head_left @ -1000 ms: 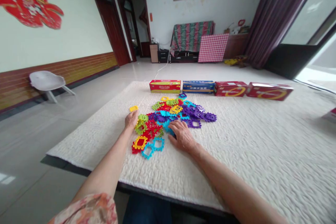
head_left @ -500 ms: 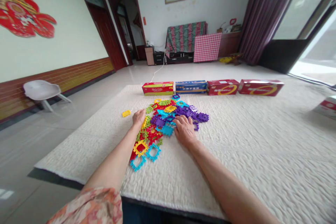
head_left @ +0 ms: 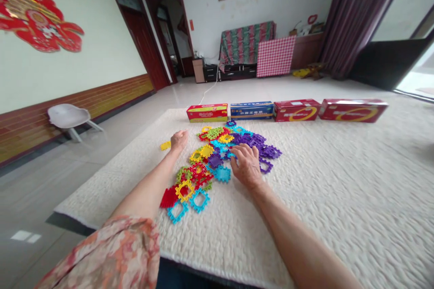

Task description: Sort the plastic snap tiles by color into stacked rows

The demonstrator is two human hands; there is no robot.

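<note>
A loose pile of plastic interlocking tiles in red, yellow, green, blue and purple lies on a cream quilted cover. My left hand [head_left: 179, 140] is closed at the pile's left side, next to a lone yellow tile [head_left: 165, 145]. What its curled fingers hold, if anything, is hidden. My right hand [head_left: 247, 165] rests over the right part of the pile, fingers apart and bent, close to the purple tiles [head_left: 270, 151] and a light blue tile [head_left: 223, 174]. Nearer me lie a yellow frame tile [head_left: 185, 190], a red tile [head_left: 169, 198] and two blue frame tiles [head_left: 199, 200].
Along the far side of the quilted cover [head_left: 339, 180] stand a red and green box [head_left: 207, 113], a blue box [head_left: 251, 111] and two red boxes [head_left: 296, 111]. A white chair [head_left: 69, 115] is on the tiled floor at left.
My left hand has moved away from the green and yellow tiles toward the far left, uncovering yellow tiles. My right hand has lifted slightly with its fingers more spread. The view has shifted a little.
</note>
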